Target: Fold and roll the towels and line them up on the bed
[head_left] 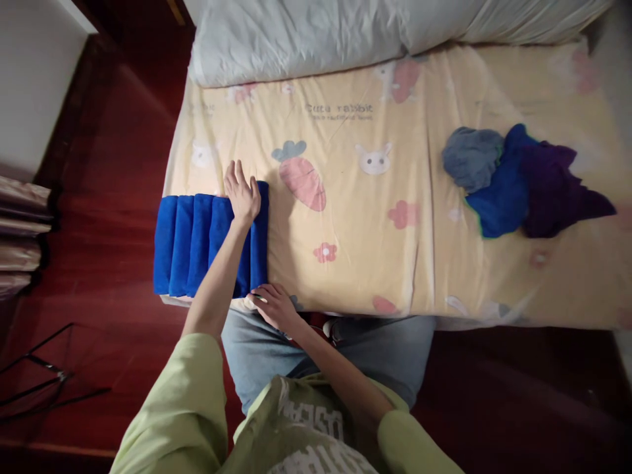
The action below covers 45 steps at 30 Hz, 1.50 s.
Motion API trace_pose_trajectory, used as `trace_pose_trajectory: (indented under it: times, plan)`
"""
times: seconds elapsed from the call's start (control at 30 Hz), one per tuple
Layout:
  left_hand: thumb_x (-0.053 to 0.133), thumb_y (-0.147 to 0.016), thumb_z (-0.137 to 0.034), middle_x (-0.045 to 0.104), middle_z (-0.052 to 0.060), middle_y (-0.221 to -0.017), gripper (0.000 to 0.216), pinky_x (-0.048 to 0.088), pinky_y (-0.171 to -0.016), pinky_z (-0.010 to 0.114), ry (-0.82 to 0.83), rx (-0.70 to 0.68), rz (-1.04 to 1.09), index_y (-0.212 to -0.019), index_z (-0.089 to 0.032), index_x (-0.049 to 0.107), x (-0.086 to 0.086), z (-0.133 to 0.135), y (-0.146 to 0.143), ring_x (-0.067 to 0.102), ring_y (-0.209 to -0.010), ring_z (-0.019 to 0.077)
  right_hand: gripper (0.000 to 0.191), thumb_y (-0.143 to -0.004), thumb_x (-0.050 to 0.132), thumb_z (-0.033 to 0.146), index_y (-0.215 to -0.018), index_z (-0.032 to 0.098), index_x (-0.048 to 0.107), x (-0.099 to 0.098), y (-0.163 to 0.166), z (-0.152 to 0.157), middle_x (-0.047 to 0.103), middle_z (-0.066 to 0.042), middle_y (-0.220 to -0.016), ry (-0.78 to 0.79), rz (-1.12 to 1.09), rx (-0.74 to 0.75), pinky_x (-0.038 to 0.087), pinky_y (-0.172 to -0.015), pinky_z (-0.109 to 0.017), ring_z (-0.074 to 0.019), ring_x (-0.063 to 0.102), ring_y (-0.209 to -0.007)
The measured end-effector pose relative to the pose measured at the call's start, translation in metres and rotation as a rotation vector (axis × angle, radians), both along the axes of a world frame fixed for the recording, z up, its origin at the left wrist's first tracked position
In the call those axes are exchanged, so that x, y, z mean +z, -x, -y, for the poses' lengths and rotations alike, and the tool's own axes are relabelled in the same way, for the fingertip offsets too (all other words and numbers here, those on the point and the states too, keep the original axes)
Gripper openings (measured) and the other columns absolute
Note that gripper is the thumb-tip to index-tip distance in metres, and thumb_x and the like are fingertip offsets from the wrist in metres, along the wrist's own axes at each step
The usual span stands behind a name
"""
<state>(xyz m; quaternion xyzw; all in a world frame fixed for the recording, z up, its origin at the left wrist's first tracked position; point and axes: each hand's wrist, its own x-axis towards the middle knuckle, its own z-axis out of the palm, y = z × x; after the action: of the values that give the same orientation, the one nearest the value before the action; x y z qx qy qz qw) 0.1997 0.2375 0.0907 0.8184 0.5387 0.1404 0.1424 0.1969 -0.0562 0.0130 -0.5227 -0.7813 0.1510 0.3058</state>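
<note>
A row of folded blue towels (190, 245) lies side by side at the left end of the bed. My left hand (241, 194) rests flat on the far end of the rightmost towel, fingers stretched out. My right hand (274, 305) lies at the near end of that same towel by the bed's front edge, fingers spread and touching its corner. Neither hand grips anything.
The bed has a yellow cartoon-print sheet (395, 257). A heap of loose cloths sits at the right: grey (471, 158), blue (503, 194) and purple (555, 191). A pale pillow or duvet (345, 33) lies along the far side. Red wooden floor (108, 164) lies to the left.
</note>
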Motion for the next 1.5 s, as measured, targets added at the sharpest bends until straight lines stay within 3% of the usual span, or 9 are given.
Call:
trace_pose_trajectory:
  times: [0.2, 0.37, 0.5, 0.63, 0.7, 0.93, 1.17, 1.33, 1.5]
  plan:
    - [0.047, -0.094, -0.017, 0.056, 0.019, -0.154, 0.047, 0.031, -0.128, 0.057, -0.009, -0.632, -0.171, -0.138, -0.016, 0.065, -0.018, 0.128, 0.004, 0.041, -0.153, 0.0345, 0.024, -0.100, 0.063, 0.015, -0.121, 0.021, 0.072, 0.018, -0.021, 0.058, 0.074, -0.008, -0.124, -0.116, -0.147, -0.007, 0.050, -0.107, -0.038, -0.0201, 0.061, -0.123]
    - [0.049, -0.097, -0.019, 0.058, 0.018, -0.150, 0.044, 0.044, -0.118, 0.052, -0.014, -0.700, -0.037, -0.139, -0.017, 0.063, -0.043, 0.236, -0.015, 0.049, -0.144, 0.0329, 0.025, -0.096, 0.056, 0.007, -0.102, 0.022, 0.075, 0.009, -0.075, 0.138, 0.077, -0.006, -0.098, -0.113, -0.286, -0.183, 0.056, -0.090, -0.036, -0.0195, 0.067, -0.100]
    - [0.045, -0.102, -0.025, 0.070, 0.014, -0.122, 0.028, 0.051, -0.097, 0.044, 0.066, -0.633, 0.050, -0.115, -0.019, 0.069, -0.067, 0.281, -0.046, 0.062, -0.115, 0.0290, 0.034, -0.092, 0.043, 0.005, -0.069, 0.021, 0.062, -0.006, -0.137, 0.199, 0.066, -0.002, -0.070, -0.056, -0.498, -0.545, 0.050, -0.068, -0.027, -0.0151, 0.061, -0.071]
    - [0.050, -0.099, -0.028, 0.072, 0.014, -0.109, 0.020, 0.044, -0.091, 0.043, 0.008, -0.432, 0.073, -0.101, -0.019, 0.068, -0.085, 0.292, -0.084, 0.063, -0.106, 0.0306, 0.027, -0.081, 0.041, 0.016, -0.055, 0.024, 0.038, -0.020, -0.188, 0.230, 0.041, 0.004, -0.050, -0.122, -0.738, -1.092, 0.033, -0.050, -0.024, -0.0120, 0.040, -0.049]
    - [0.052, -0.098, -0.031, 0.073, 0.013, -0.102, 0.019, 0.041, -0.087, 0.041, -0.023, -0.333, 0.088, -0.094, -0.019, 0.067, -0.090, 0.293, -0.096, 0.064, -0.103, 0.0308, 0.025, -0.078, 0.041, 0.024, -0.055, 0.025, 0.034, -0.025, -0.204, 0.232, 0.035, 0.005, -0.048, -0.165, -0.840, -1.225, 0.030, -0.049, -0.024, -0.0119, 0.035, -0.047]
    - [0.054, -0.098, -0.035, 0.073, 0.011, -0.091, 0.021, 0.035, -0.085, 0.039, -0.184, -0.345, 0.123, -0.089, -0.019, 0.065, -0.098, 0.291, -0.099, 0.064, -0.096, 0.0285, 0.021, -0.085, 0.048, 0.030, -0.066, 0.022, 0.053, -0.012, -0.263, 0.199, 0.052, 0.002, -0.060, -0.286, -0.878, -1.340, 0.040, -0.056, -0.024, -0.0132, 0.048, -0.057]
    - [0.055, -0.099, -0.038, 0.071, 0.008, -0.085, 0.024, 0.035, -0.084, 0.038, -0.283, -0.360, 0.114, -0.086, -0.019, 0.063, -0.104, 0.286, -0.102, 0.064, -0.091, 0.0272, 0.032, -0.089, 0.056, 0.036, -0.112, 0.016, 0.066, 0.016, -0.401, 0.140, 0.072, -0.014, -0.113, -0.388, -0.615, -1.425, 0.054, -0.079, -0.030, -0.0181, 0.066, -0.090]
    - [0.054, -0.100, -0.036, 0.069, 0.007, -0.082, 0.023, 0.035, -0.082, 0.038, -0.365, -0.373, 0.095, -0.086, -0.020, 0.061, -0.106, 0.284, -0.103, 0.063, -0.087, 0.0267, 0.052, -0.089, 0.053, 0.030, -0.137, 0.013, 0.058, 0.012, -0.490, 0.120, 0.064, -0.019, -0.134, -0.258, -0.358, -1.551, 0.055, -0.097, -0.036, -0.0219, 0.063, -0.113]
    - [0.052, -0.100, -0.036, 0.068, 0.006, -0.080, 0.023, 0.035, -0.082, 0.039, -0.388, -0.376, 0.069, -0.084, -0.021, 0.059, -0.108, 0.283, -0.102, 0.063, -0.086, 0.0267, 0.046, -0.088, 0.046, 0.016, -0.125, 0.014, 0.073, 0.014, -0.557, 0.115, 0.054, -0.018, -0.152, 0.085, -0.061, -1.657, 0.031, -0.126, -0.046, -0.0270, 0.044, -0.145]
